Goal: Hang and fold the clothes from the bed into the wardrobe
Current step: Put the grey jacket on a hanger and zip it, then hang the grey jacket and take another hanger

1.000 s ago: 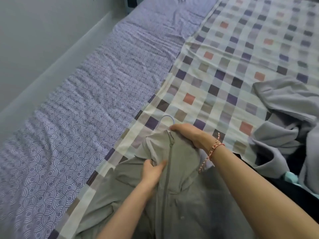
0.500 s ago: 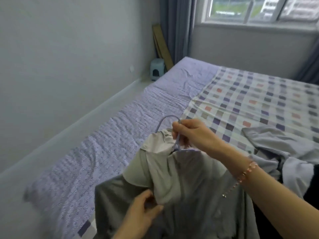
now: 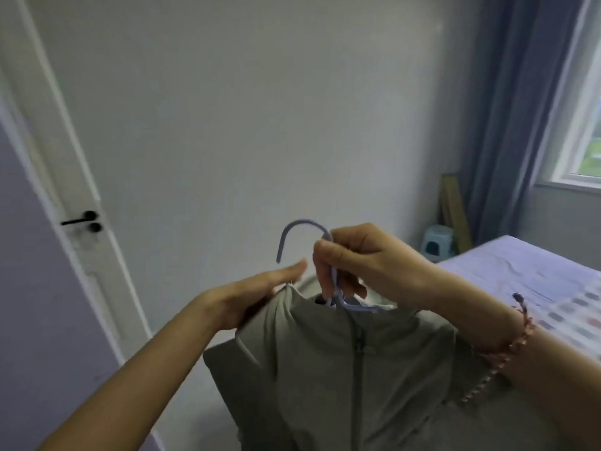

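Jacket [image 3: 357, 385]: soft, light and limp. It hangs below both hands and may slip sideways. Hanger [image 3: 302, 224]: thin and rigid; hold at the neck under the hook. Right hand [image 3: 367, 258] pinches that neck. Left hand [image 3: 250, 297], fingers straight, steadies the collar.

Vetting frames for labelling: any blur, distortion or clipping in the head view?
Head view: motion blur softens the left hand and the door handle; wide-angle lens bows the door frame; window is bright, partly clipped; the right hand, its grip on the hanger and the jacket read clearly.
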### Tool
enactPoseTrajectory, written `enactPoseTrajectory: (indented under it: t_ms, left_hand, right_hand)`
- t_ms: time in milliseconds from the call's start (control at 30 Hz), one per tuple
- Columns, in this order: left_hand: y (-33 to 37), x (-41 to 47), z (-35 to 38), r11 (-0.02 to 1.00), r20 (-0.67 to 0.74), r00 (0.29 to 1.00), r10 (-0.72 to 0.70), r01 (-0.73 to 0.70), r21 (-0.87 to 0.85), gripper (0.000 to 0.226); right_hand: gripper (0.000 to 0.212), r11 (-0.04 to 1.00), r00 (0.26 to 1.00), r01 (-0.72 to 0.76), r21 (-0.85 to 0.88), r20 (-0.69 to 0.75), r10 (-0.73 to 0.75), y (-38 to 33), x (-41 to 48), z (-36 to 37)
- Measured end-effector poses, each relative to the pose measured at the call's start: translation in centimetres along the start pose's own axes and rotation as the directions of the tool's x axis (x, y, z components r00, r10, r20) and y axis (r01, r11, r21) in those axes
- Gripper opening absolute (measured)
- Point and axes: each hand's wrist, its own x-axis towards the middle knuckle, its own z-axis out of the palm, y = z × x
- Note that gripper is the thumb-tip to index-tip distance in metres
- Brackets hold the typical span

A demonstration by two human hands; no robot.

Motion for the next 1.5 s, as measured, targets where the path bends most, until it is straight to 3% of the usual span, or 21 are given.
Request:
enactPoseTrajectory:
  t_ms: [67, 200, 267, 333, 433, 533, 633, 700, 767, 900, 967, 1033, 1067, 1133, 1167, 1200, 1233, 1300, 1367, 1433, 1500]
  left_hand:
    - [-0.6, -2.3, -1.1, 0.998, 0.036, 0.999, -0.011, 0.013, -0.059, 0.055]
    - [-4.8, -7.0, -4.6, 0.902, 0.045, 0.998, 0.054, -0.03, -0.43, 0.069]
    - [-5.9, -10.6, -5.7, 0.858, 0.094, 0.988, 0.119, -0.055, -0.511, 0.058]
    - [-6.3, -14.0, -5.5, 0.898, 0.052, 0.989, 0.138, -0.103, -0.428, 0.049]
    - [-8.5, -17.0, -6.3, 0.933, -0.166, 0.983, 0.074, -0.127, -0.338, 0.054]
    - [-9.0, -20.8, -6.6, 0.953, -0.323, 0.946, 0.033, -0.127, -0.275, 0.008]
    - [-7.9, -24.5, -7.4, 0.955, -0.431, 0.898, -0.087, -0.048, -0.293, 0.03]
    - [-8.2, -27.1, -9.1, 0.995, -0.535, 0.844, -0.044, -0.01, -0.097, 0.015]
    - [-8.3, -30.0, -10.4, 0.979, -0.699, 0.713, 0.043, 0.111, 0.173, 0.015]
    - [-6.9, -35.1, -10.7, 0.784, -0.873, 0.323, 0.366, 0.398, 0.476, 0.027]
    - [-6.7, -37.2, -10.5, 0.666, -0.829, 0.108, 0.549, 0.543, 0.512, 0.032]
    - [-7.6, -38.9, -9.6, 0.477, -0.644, -0.094, 0.759, 0.753, 0.453, 0.028]
    - [-8.1, -39.5, -8.8, 0.316, -0.505, -0.086, 0.859, 0.864, 0.391, 0.024]
    - [-10.0, -40.5, -7.8, 0.008, -0.32, 0.091, 0.943, 0.955, 0.295, 0.019]
    - [-11.2, -41.2, -7.4, -0.077, -0.335, 0.164, 0.928, 0.963, 0.259, 0.021]
    - [-11.9, -41.2, -7.4, -0.05, -0.464, 0.169, 0.869, 0.965, 0.259, 0.025]
    - [-12.4, -41.6, -7.5, 0.067, -0.651, 0.088, 0.754, 0.975, 0.21, 0.028]
    - [-13.0, -43.0, -7.2, 0.461, -0.945, -0.078, 0.318, 0.883, 0.082, 0.026]
    - [-13.6, -45.1, -6.8, 0.842, -0.999, 0.012, 0.042, 0.538, 0.042, 0.023]
    - [-13.9, -47.3, -6.0, 0.928, -0.997, 0.079, 0.014, 0.371, 0.043, 0.023]
    - [-15.0, -49.6, -5.6, 0.826, -0.993, -0.021, 0.12, 0.557, 0.088, 0.03]
  right_hand:
    - [0.035, 0.999, 0.995, 0.033, -0.025, 0.098, -0.03, -1.1, 1.2, 2.9]
    - [0.035, 0.993, 0.959, 0.113, 0.038, 0.258, -0.119, -3.2, 2.7, 8.1]
    - [0.035, 0.987, 0.926, 0.122, 0.106, 0.345, -0.152, -4.2, 3.2, 10.7]
    - [0.034, 0.982, 0.899, 0.124, 0.141, 0.403, -0.171, -5.0, 3.7, 13.2]
    - [0.033, 0.984, 0.847, 0.087, 0.152, 0.508, -0.154, -5.7, 4.2, 16.9]
    - [0.03, 0.982, 0.79, 0.087, 0.168, 0.589, -0.171, -6.7, 4.5, 20.4]
    - [0.032, 0.974, 0.768, 0.084, 0.211, 0.609, -0.198, -7.1, 4.8, 23.1]
    - [0.031, 0.961, 0.706, 0.105, 0.256, 0.662, -0.253, -7.7, 4.9, 25.0]
    - [0.03, 0.94, 0.651, 0.177, 0.291, 0.682, -0.333, -8.0, 5.1, 26.7]
    - [0.031, 0.889, 0.612, 0.276, 0.366, 0.646, -0.456, -8.7, 5.4, 29.2]
    - [0.029, 0.857, 0.574, 0.332, 0.394, 0.636, -0.515, -9.0, 5.2, 30.7]
    - [0.029, 0.82, 0.548, 0.38, 0.428, 0.61, -0.572, -9.7, 5.0, 32.1]
    - [0.03, 0.809, 0.548, 0.374, 0.454, 0.595, -0.588, -10.0, 5.2, 32.7]
    - [0.032, 0.807, 0.585, 0.296, 0.511, 0.571, -0.576, -10.9, 6.0, 34.1]
    - [0.032, 0.807, 0.596, 0.247, 0.537, 0.572, -0.563, -11.4, 6.3, 35.3]
    - [0.032, 0.812, 0.612, 0.209, 0.546, 0.575, -0.544, -11.4, 6.7, 36.0]
    - [0.031, 0.81, 0.607, 0.194, 0.553, 0.581, -0.542, -11.6, 6.8, 37.0]
    - [0.031, 0.806, 0.591, 0.194, 0.56, 0.589, -0.551, -11.7, 6.5, 39.2]
    - [0.032, 0.804, 0.602, 0.209, 0.557, 0.575, -0.554, -11.6, 6.3, 41.0]
    - [0.033, 0.806, 0.621, 0.217, 0.55, 0.559, -0.549, -11.8, 6.6, 42.2]
    - [0.033, 0.805, 0.618, 0.231, 0.547, 0.556, -0.555, -12.7, 6.6, 43.5]
